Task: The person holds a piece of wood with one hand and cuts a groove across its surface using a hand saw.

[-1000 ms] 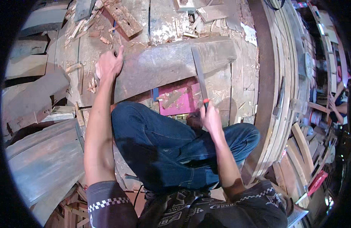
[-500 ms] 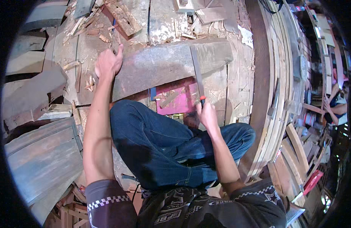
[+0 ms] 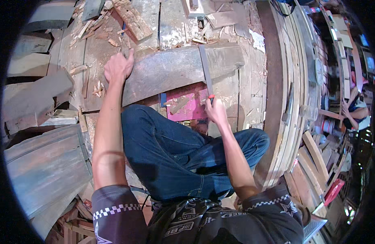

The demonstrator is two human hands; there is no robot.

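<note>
A curved, weathered grey wooden board (image 3: 167,69) lies across the planks in front of my crossed legs. My left hand (image 3: 119,67) is closed at the board's left end, fingers curled down and thumb pointing away. My right hand (image 3: 216,110) grips the orange-red handle of a long, narrow flat-bladed tool (image 3: 205,67). Its grey metal blade reaches across the board to the far edge, right of the middle. Whether this is a file or a saw I cannot tell. Below the board's near edge is a pink panel (image 3: 185,109) strewn with wood scraps.
A chunky wood offcut (image 3: 132,20) and many splinters lie beyond the board. Curved boards (image 3: 37,97) are stacked at the left, with a wide panel (image 3: 45,166) nearer. Long timbers (image 3: 293,81) run along the right; a chisel-like tool (image 3: 288,105) rests there. Another person (image 3: 356,112) is at far right.
My right hand has moved a little away from me, carrying the tool farther across the board. The left hand stays at the board's left end. The whole view has shifted slightly.
</note>
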